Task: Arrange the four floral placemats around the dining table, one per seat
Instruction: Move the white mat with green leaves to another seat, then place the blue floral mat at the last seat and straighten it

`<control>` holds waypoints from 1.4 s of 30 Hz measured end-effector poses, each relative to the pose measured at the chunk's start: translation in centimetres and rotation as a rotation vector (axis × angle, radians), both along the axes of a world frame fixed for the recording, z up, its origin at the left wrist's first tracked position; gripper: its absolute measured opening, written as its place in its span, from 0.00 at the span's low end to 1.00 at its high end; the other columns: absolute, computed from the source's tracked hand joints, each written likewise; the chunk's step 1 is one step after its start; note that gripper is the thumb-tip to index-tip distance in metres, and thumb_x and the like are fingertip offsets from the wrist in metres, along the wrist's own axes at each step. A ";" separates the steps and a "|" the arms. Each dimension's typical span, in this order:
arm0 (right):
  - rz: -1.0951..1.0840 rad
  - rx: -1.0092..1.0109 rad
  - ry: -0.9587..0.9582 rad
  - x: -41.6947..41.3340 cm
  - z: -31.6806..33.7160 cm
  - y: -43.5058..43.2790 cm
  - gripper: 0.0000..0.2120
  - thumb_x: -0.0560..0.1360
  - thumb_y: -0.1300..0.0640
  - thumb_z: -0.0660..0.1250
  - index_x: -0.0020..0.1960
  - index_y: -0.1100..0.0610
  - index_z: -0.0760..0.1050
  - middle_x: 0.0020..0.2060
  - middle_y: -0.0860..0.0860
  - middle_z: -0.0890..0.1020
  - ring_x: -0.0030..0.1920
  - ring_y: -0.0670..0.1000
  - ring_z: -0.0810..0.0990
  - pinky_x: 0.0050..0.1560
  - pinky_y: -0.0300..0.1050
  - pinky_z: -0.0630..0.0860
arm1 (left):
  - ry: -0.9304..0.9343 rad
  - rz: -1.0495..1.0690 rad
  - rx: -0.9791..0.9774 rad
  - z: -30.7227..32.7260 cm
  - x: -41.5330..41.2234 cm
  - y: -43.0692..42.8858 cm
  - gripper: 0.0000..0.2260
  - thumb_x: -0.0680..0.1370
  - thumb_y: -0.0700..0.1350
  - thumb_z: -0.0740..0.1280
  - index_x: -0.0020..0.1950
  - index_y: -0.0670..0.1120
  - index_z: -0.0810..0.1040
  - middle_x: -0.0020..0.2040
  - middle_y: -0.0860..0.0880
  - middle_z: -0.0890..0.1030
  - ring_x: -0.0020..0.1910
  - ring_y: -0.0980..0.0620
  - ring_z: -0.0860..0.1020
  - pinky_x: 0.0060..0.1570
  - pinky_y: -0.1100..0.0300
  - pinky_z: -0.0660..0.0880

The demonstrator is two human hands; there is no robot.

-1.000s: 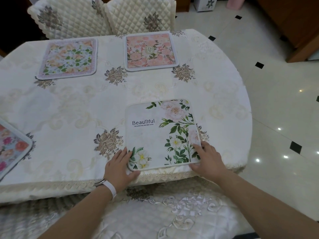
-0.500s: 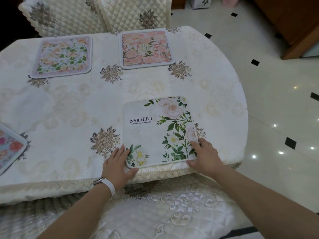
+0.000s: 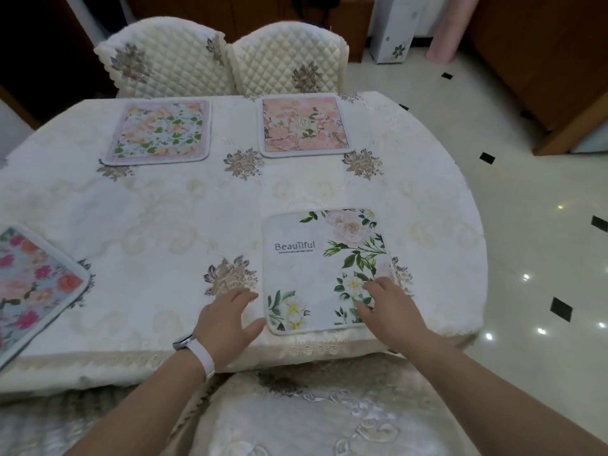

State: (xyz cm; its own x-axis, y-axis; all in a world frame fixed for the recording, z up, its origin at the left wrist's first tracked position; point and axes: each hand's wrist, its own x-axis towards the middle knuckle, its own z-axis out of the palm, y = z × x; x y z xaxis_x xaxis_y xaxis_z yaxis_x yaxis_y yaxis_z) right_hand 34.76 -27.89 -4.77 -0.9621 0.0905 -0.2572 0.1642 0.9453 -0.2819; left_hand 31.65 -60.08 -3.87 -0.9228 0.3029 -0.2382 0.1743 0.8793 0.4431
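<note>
Near chair: a cream embroidered seat cover (image 3: 312,419) lies directly below the camera, tucked against the surface's edge.
Left hand: the left hand (image 3: 227,320), with a white watch strap (image 3: 204,355) at the wrist, lies flat on the cloth just beside the mat. Its fingers (image 3: 243,296) are loosely straight and grip nothing. Whether the thumb touches the mat's edge is hard to tell.
Right hand: the right hand (image 3: 391,311) rests on the mat's near right corner, fingers (image 3: 378,286) spread and lightly bent, pressing rather than pinching.
Task's thing: the white "Beautiful" placemat (image 3: 316,271) lies flat at the near seat, its near edge close to the lace border.
Step in hand: this looks like the final squaring of the fourth mat.
Next move: probably a small nudge to line it up with the edge, then lifting both hands away.
Left seat: a blue mat with pink flowers (image 3: 33,284) sits at an angle, partly out of frame.
Surface: a rounded dining table under a cream embroidered tablecloth (image 3: 164,218).
Far seats: a green-leaf floral mat (image 3: 161,131) and a pink rose mat (image 3: 306,125) lie side by side, each before a quilted chair back (image 3: 164,57) (image 3: 289,57).
Room: glossy pale tiled floor (image 3: 526,225) with black insets and wooden cabinetry (image 3: 543,60) at right.
</note>
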 end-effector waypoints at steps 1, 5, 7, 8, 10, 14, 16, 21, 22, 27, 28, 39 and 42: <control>0.005 -0.016 0.033 0.0 0.7 -1.1 0.21 0.78 0.45 0.58 0.67 0.53 0.72 0.62 0.52 0.76 0.56 0.53 0.77 0.48 0.48 0.74 | 0.039 -0.010 0.012 1.0 0.0 -1.0 0.24 0.74 0.60 0.62 0.66 0.50 0.73 0.67 0.51 0.74 0.65 0.49 0.71 0.62 0.50 0.69; 0.071 -0.052 0.180 -0.1 3.6 -5.8 0.16 0.78 0.46 0.59 0.61 0.52 0.77 0.53 0.47 0.81 0.50 0.50 0.78 0.43 0.46 0.75 | 0.230 -0.038 -0.008 4.7 0.1 -5.8 0.23 0.73 0.60 0.58 0.60 0.49 0.78 0.58 0.51 0.81 0.57 0.48 0.78 0.55 0.49 0.75; 0.149 -0.055 0.228 -0.3 4.9 -8.3 0.17 0.78 0.46 0.60 0.62 0.53 0.77 0.53 0.48 0.81 0.50 0.51 0.78 0.44 0.46 0.75 | 0.277 -0.031 -0.071 6.1 0.4 -8.4 0.23 0.72 0.60 0.58 0.59 0.49 0.79 0.56 0.51 0.82 0.55 0.47 0.79 0.52 0.48 0.75; 0.189 -0.054 0.241 -0.4 5.4 -9.5 0.17 0.79 0.46 0.60 0.62 0.53 0.76 0.54 0.48 0.81 0.51 0.51 0.78 0.44 0.46 0.74 | 0.290 -0.011 -0.093 6.7 0.7 -9.7 0.23 0.72 0.60 0.58 0.59 0.49 0.79 0.56 0.51 0.82 0.55 0.47 0.79 0.52 0.48 0.76; 0.271 -0.060 0.249 -0.7 6.3 -11.6 0.18 0.79 0.45 0.59 0.62 0.52 0.76 0.54 0.48 0.80 0.52 0.50 0.77 0.45 0.45 0.72 | 0.303 0.060 -0.116 7.7 1.6 -12.1 0.23 0.72 0.60 0.58 0.58 0.49 0.80 0.57 0.50 0.82 0.55 0.46 0.79 0.52 0.47 0.76; 0.379 -0.103 0.234 -1.8 7.5 -14.9 0.20 0.79 0.43 0.57 0.66 0.50 0.73 0.59 0.47 0.78 0.57 0.50 0.75 0.50 0.45 0.71 | 0.288 0.205 -0.169 9.6 4.3 -15.7 0.25 0.72 0.61 0.56 0.59 0.49 0.79 0.59 0.49 0.81 0.58 0.46 0.78 0.56 0.46 0.75; 0.416 -0.131 0.210 -2.4 7.9 -16.2 0.22 0.79 0.42 0.56 0.68 0.49 0.72 0.62 0.46 0.76 0.59 0.50 0.74 0.52 0.44 0.71 | 0.280 0.285 -0.186 10.5 6.0 -17.2 0.26 0.71 0.61 0.56 0.59 0.49 0.80 0.60 0.49 0.81 0.59 0.46 0.77 0.57 0.47 0.75; 0.489 -0.221 0.199 -2.5 8.6 -19.4 0.20 0.78 0.41 0.57 0.66 0.48 0.72 0.62 0.45 0.75 0.60 0.50 0.72 0.52 0.45 0.71 | 0.231 0.423 -0.255 12.3 9.5 -20.2 0.22 0.71 0.57 0.61 0.60 0.49 0.79 0.61 0.48 0.79 0.59 0.45 0.76 0.56 0.48 0.74; 0.493 -0.232 0.195 -2.5 8.7 -20.1 0.20 0.78 0.41 0.57 0.66 0.47 0.71 0.62 0.45 0.74 0.61 0.50 0.72 0.52 0.45 0.70 | 0.237 0.436 -0.271 12.6 9.8 -20.8 0.22 0.71 0.57 0.61 0.60 0.48 0.79 0.60 0.48 0.80 0.58 0.45 0.77 0.55 0.48 0.74; 0.512 -0.248 0.187 -2.2 8.8 -23.2 0.21 0.77 0.42 0.58 0.66 0.48 0.72 0.61 0.45 0.74 0.60 0.48 0.71 0.51 0.44 0.69 | 0.282 0.453 -0.314 13.5 10.1 -23.8 0.25 0.71 0.60 0.58 0.59 0.48 0.79 0.57 0.48 0.81 0.55 0.44 0.78 0.51 0.48 0.76; 0.514 -0.253 0.187 -2.2 8.7 -23.8 0.21 0.77 0.41 0.58 0.66 0.48 0.72 0.62 0.45 0.74 0.60 0.48 0.71 0.51 0.44 0.69 | 0.277 0.449 -0.325 13.5 9.9 -24.5 0.24 0.71 0.60 0.58 0.59 0.48 0.79 0.57 0.48 0.81 0.54 0.44 0.78 0.50 0.48 0.76; 0.482 -0.186 0.152 -4.6 5.7 -36.6 0.20 0.77 0.42 0.58 0.66 0.47 0.71 0.64 0.43 0.74 0.60 0.48 0.72 0.49 0.43 0.68 | 0.269 0.324 -0.305 9.8 5.3 -39.0 0.21 0.72 0.57 0.59 0.58 0.48 0.80 0.56 0.48 0.81 0.51 0.46 0.79 0.46 0.53 0.76; 0.456 -0.162 0.112 -4.9 4.7 -42.9 0.20 0.77 0.42 0.58 0.66 0.46 0.71 0.64 0.43 0.73 0.61 0.47 0.72 0.47 0.42 0.68 | 0.228 0.277 -0.293 7.7 3.6 -44.6 0.21 0.72 0.58 0.60 0.61 0.50 0.78 0.59 0.49 0.79 0.55 0.47 0.77 0.50 0.51 0.76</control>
State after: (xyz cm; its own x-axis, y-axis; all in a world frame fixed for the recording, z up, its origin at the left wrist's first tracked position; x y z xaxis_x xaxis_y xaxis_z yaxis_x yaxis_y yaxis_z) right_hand 29.90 -70.81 -0.07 -0.9168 -0.3790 -0.1256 -0.2960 0.8563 -0.4232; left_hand 35.28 -104.69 3.85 -0.9982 -0.0120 -0.0584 -0.0204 0.9890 0.1462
